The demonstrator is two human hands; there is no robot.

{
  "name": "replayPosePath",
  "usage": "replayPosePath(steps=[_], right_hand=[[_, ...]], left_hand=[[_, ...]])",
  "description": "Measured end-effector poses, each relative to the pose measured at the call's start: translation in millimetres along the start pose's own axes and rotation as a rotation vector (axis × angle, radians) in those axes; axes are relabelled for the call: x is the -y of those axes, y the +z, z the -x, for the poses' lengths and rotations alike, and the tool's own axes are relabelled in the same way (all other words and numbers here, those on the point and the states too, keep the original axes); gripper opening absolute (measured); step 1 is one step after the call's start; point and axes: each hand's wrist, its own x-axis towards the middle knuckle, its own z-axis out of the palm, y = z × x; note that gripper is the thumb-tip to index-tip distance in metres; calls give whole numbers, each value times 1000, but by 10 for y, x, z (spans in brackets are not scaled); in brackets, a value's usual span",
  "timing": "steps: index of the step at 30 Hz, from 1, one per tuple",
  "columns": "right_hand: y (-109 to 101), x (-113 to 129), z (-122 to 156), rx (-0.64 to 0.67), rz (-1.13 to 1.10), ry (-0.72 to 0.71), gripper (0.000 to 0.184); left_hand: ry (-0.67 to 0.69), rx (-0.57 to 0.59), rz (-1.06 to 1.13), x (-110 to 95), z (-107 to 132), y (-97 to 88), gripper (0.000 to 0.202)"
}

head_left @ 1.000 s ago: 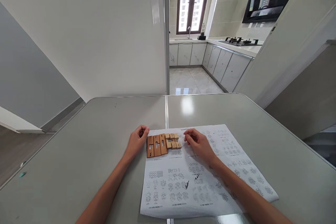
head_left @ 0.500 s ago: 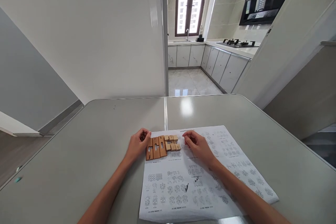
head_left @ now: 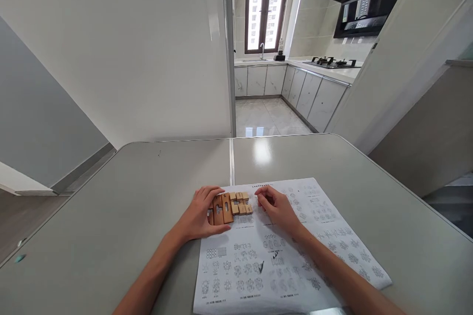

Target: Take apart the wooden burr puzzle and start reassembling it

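Observation:
Brown wooden puzzle pieces [head_left: 218,210] with slots and handwritten marks lie side by side on the printed paper sheet [head_left: 251,234]. Smaller pale wooden pieces [head_left: 242,204] sit in two short rows against their right side. My left hand [head_left: 197,214] arches around the left end of the brown pieces, thumb along the near side and fingers over the far side; it covers part of the leftmost piece. Just right of the pale pieces, my right hand [head_left: 275,205] rests on the sheet with its fingers curled and nothing visible in them.
The sheet lies on a grey table [head_left: 121,211] with a seam down its far half. A small green bit [head_left: 19,258] is near the left edge. Beyond the table are a white wall [head_left: 166,49] and a kitchen with a stove [head_left: 330,62].
My left hand has gone from a closed pose at the far left corner of the brown pieces to a wide spread around them. The right hand has barely moved.

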Motion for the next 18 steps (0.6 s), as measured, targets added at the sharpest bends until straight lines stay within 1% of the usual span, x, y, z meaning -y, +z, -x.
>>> replayPosePath(steps=[4,6,10,13,15,18], right_hand=[[0,-5,-2,0,12,0,26],[2,-8,1,-2,13,2,26],[6,4,9,3,15,6,26],[5,31,12,5,20,3,26],[4,45,13,5,26,2,26],[3,47,14,9,27,6,27]], left_hand=[[29,35,-12,20,2,7,92],[22,39,-5,24,1,7,91],[-7,34,33,25,5,7,82],[-21,32,47,30,8,7,79],[-20,38,37,36,9,-1,80],[-9,51,2,49,13,-33,86]])
